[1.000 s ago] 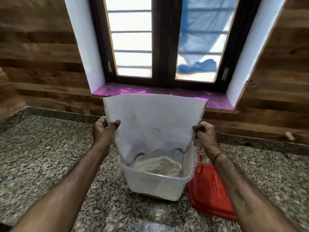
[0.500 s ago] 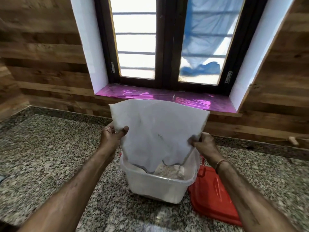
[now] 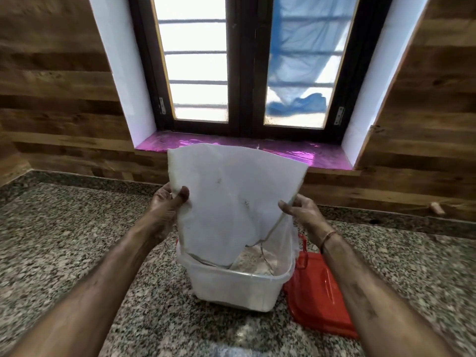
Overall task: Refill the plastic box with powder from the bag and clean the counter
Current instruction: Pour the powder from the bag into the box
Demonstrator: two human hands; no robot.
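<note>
A white plastic bag (image 3: 226, 202) hangs upside down, its open mouth sunk inside the translucent plastic box (image 3: 237, 289) on the granite counter (image 3: 77, 240). Pale powder (image 3: 253, 260) shows in the box beside the bag's mouth. My left hand (image 3: 167, 202) pinches the bag's left edge, thumb in front. My right hand (image 3: 301, 212) grips the right edge, with the bag's side folded inward there. The bag looks flat and slack.
A red lid (image 3: 316, 292) lies flat on the counter, touching the box's right side. A purple window sill (image 3: 283, 150) and wood-panelled wall stand behind the box. A small wooden peg (image 3: 435, 207) sits on the back ledge at right.
The bag has dropped lower, so its mouth sits deeper in the box and hides more powder. Its right side has folded inward. Both hands keep their hold.
</note>
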